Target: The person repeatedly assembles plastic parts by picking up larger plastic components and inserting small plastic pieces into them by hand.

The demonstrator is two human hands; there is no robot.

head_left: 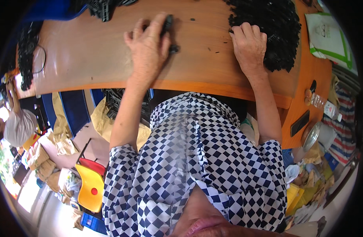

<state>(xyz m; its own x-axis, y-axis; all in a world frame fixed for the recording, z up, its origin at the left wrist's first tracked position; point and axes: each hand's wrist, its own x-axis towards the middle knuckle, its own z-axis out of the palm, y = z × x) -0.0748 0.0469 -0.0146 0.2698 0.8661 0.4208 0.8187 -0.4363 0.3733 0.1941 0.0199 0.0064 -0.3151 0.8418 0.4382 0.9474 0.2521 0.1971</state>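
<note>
My left hand (147,49) is over the middle of the wooden table (90,47), its fingers and thumb bent around a dark plastic part (168,23). Another dark end (174,49) shows by the thumb; I cannot tell whether it belongs to the same part. My right hand (249,48) rests at the left edge of a big heap of small black plastic pieces (282,35). Its fingers are curled down, with a bit of black at the fingertips; what they hold is mostly hidden. A few tiny black bits (192,19) lie between the hands.
More black parts (100,8) lie at the far edge near a blue bin (51,10), and another pile (28,55) is at the left. A green-and-white bag (327,37) and a plastic bottle (327,107) are at right. A yellow chair (89,185) and a seated person (19,126) are at left.
</note>
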